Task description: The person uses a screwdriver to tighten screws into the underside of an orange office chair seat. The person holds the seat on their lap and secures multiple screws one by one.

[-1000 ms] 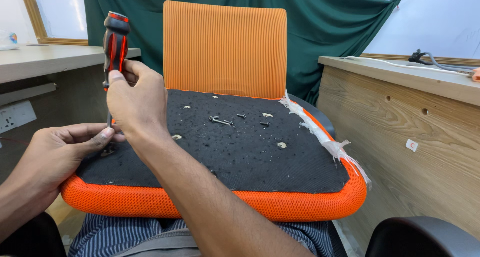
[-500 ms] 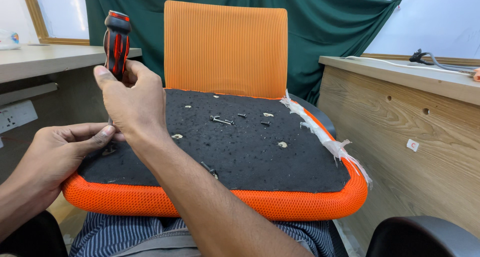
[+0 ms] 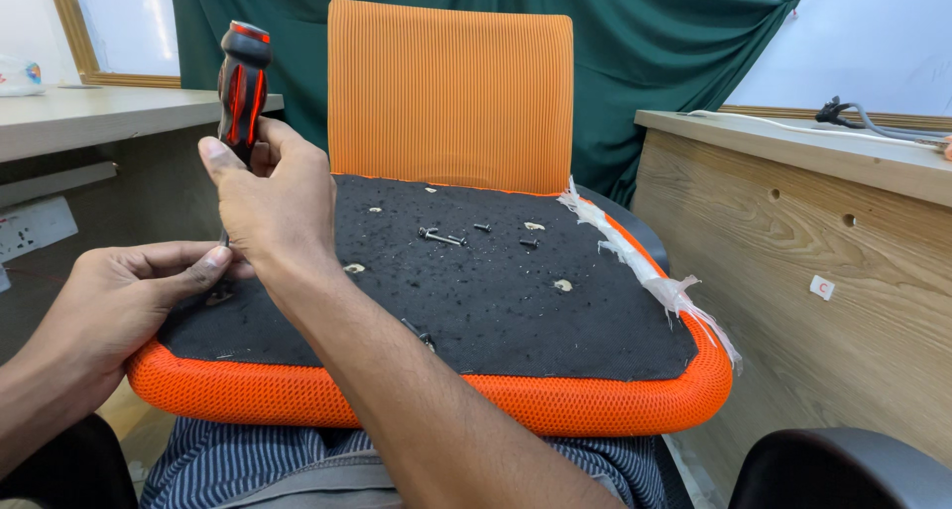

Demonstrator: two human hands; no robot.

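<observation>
A screwdriver [image 3: 241, 88] with a black and red handle stands nearly upright over the near-left corner of an orange chair seat [image 3: 516, 405], which lies upside down so its black underside faces up. The handle's top shows clearly, but the shaft is mostly hidden, and its tip seems to meet the black surface near the left edge. A few small dark screws [image 3: 441, 236] lie loose near the middle of that surface, well apart from the screwdriver.

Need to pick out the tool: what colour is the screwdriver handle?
Black with red stripes, seen in the head view: screwdriver handle.
</observation>
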